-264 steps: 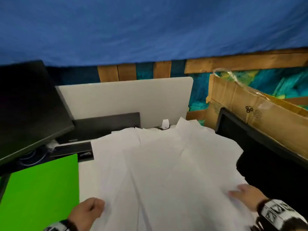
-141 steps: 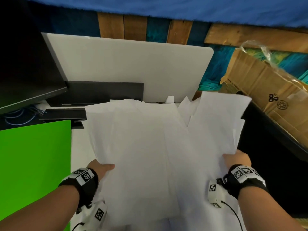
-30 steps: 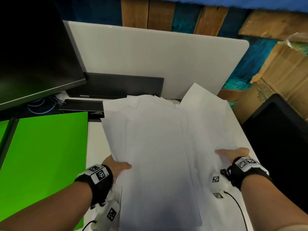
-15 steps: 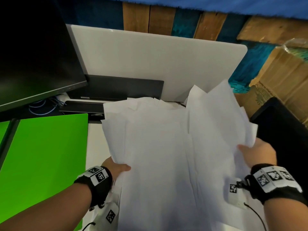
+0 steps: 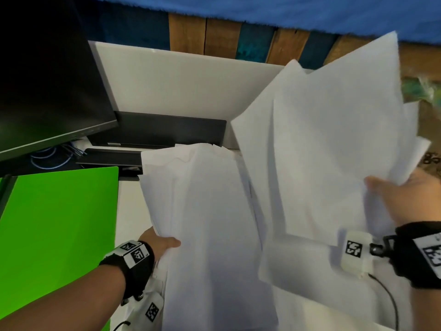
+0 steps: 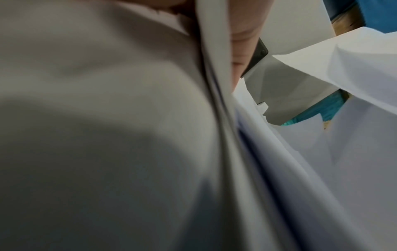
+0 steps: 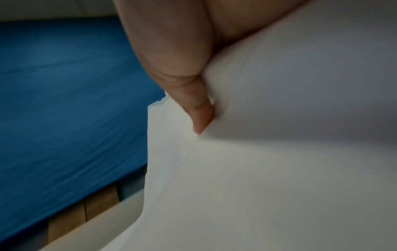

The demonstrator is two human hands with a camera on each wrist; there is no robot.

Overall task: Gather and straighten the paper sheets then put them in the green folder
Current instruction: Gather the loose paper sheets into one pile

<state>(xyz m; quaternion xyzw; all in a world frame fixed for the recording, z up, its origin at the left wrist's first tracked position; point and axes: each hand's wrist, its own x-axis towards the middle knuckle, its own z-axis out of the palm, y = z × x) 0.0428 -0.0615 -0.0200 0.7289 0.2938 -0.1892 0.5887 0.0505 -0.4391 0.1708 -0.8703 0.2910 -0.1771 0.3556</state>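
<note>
White paper sheets (image 5: 210, 211) lie fanned over the white desk. My left hand (image 5: 158, 243) grips the left edge of the lower stack, thumb on top and the other fingers hidden beneath. My right hand (image 5: 403, 199) pinches a loose bundle of sheets (image 5: 334, 130) by its right edge and holds it raised and tilted above the desk. In the right wrist view a finger (image 7: 199, 115) presses into the white paper (image 7: 279, 169). The left wrist view is mostly filled by paper (image 6: 322, 169) held against the hand. The green folder (image 5: 59, 230) lies flat at the left.
A dark monitor (image 5: 47, 80) stands at the back left, with a black keyboard-like device (image 5: 162, 130) and cables behind the folder. A white divider panel (image 5: 179, 80) backs the desk. Wooden slats and blue cloth rise behind it.
My right hand has lifted its bundle of sheets up and to the right, off the desk. The left hand keeps its hold on the lower stack's left edge.
</note>
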